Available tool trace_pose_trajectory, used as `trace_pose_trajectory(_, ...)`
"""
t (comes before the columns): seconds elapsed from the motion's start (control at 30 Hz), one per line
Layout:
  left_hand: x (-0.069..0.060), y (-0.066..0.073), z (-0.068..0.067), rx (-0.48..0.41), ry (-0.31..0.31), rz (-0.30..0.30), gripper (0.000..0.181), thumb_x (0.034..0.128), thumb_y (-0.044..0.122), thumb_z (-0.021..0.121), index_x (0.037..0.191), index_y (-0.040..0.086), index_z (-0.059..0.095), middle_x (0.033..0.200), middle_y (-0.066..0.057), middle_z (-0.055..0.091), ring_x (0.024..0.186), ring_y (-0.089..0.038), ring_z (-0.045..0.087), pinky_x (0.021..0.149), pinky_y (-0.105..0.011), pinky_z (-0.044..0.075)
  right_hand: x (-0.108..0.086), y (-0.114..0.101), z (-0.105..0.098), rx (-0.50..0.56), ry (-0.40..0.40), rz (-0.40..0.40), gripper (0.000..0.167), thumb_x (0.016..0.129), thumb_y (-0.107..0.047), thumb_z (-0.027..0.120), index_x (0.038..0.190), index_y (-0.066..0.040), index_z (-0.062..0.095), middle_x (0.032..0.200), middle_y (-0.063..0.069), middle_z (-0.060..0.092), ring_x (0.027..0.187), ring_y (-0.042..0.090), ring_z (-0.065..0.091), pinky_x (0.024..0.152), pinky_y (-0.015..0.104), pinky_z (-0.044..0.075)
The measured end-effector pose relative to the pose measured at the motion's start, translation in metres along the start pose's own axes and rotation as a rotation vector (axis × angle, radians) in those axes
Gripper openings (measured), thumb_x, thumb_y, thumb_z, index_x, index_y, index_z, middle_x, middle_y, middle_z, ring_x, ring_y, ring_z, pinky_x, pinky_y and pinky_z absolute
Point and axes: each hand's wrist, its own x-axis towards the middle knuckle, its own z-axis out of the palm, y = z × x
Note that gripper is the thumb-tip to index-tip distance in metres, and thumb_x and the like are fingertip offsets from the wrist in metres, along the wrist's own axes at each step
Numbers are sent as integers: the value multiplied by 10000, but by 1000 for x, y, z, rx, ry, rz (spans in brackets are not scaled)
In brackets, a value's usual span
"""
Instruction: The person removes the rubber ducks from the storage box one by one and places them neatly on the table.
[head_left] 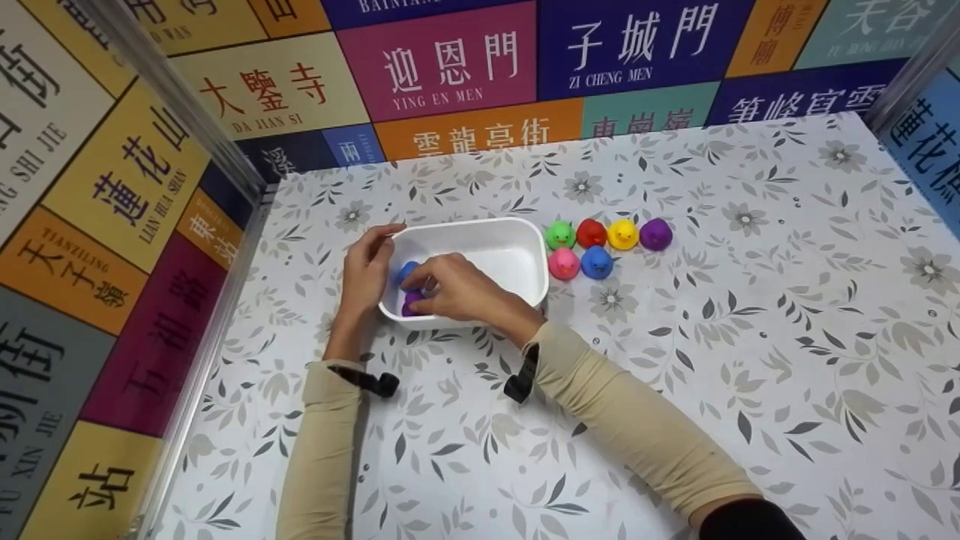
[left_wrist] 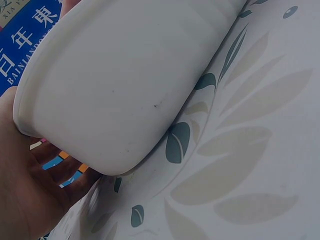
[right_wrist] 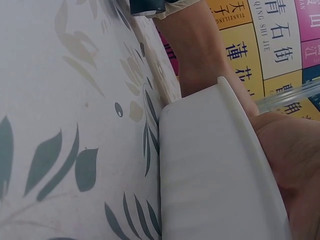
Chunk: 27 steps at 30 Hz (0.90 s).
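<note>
A white plastic tub [head_left: 495,247] stands on the table, with a blue rubber duck [head_left: 407,274] and a purple rubber duck [head_left: 412,304] at its left end. My left hand [head_left: 366,266] holds that end from outside, fingers bent round the wall; the left wrist view shows the hand [left_wrist: 37,195] against the tub's corner [left_wrist: 115,100]. Reaching over the near rim, my right hand [head_left: 461,289] pinches the purple duck between thumb and fingers, close beside the blue one. The right hand partly hides both ducks. From the right wrist the tub's outer wall [right_wrist: 210,170] blocks the ducks.
Right of the tub stand green [head_left: 560,235], red [head_left: 591,234], yellow [head_left: 622,234] and purple [head_left: 656,235] ducks in a row, with pink [head_left: 564,264] and blue [head_left: 597,262] ducks in front. Sign-covered panels [head_left: 450,67] border the floral-patterned table [head_left: 750,337] behind and at left.
</note>
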Motion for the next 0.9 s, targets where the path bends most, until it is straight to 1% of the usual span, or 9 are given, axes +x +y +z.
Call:
trace_pose_trajectory(0.1, -6, 14, 0, -3, -6, -6, 331, 1066, -3, 524, 1333, -59, 711, 1246, -340, 701, 1129, -449, 603, 917, -221, 428, 0, 0, 0, 0, -4, 15, 275, 935, -154, 856, 1194, -66, 833, 1158, 61, 829, 1058, 234, 765, 981, 379, 584)
trace_pose_trajectory(0.2, -9, 21, 0, 2, -3, -5, 329, 1061, -2, 526, 1324, -60, 715, 1247, -335, 705, 1137, -455, 610, 926, -219, 429, 0, 0, 0, -6, 0, 20, 254, 939, -154, 850, 1175, -62, 836, 1137, 61, 831, 1050, 228, 759, 982, 382, 580)
trace_pose_trajectory(0.37, -7, 20, 0, -2, 0, 0, 320, 1060, -8, 533, 1314, -61, 720, 1289, -305, 717, 1182, -461, 616, 952, -213, 419, -1, 0, -1, -19, 12, 25, 227, 943, -151, 846, 1146, -51, 834, 1083, 69, 824, 1022, 227, 744, 963, 392, 568)
trace_pose_trajectory(0.6, -7, 18, 0, -15, -2, 0, 317, 1063, -14, 533, 1318, -66, 715, 1311, -293, 713, 1197, -456, 613, 962, -229, 418, -3, 0, -2, -17, 32, 60, 218, 945, -188, 854, 1123, -65, 831, 1039, 46, 826, 996, 190, 756, 909, 351, 568)
trace_pose_trajectory(0.73, -7, 17, 0, -16, -13, -2, 320, 1069, -8, 528, 1325, -64, 712, 1312, -285, 716, 1193, -437, 622, 965, -228, 426, -5, 0, -3, -20, 62, 59, 227, 939, -205, 862, 1121, -73, 833, 1039, 41, 833, 995, 183, 764, 927, 360, 568)
trace_pose_trajectory(0.9, -6, 15, -1, -17, -25, -3, 324, 1078, 14, 518, 1327, -57, 711, 1302, -266, 729, 1181, -378, 646, 970, -221, 442, -8, 0, -6, 9, 103, 40, 236, 948, -189, 848, 1143, -59, 818, 1090, 72, 836, 1029, 198, 779, 970, 381, 584)
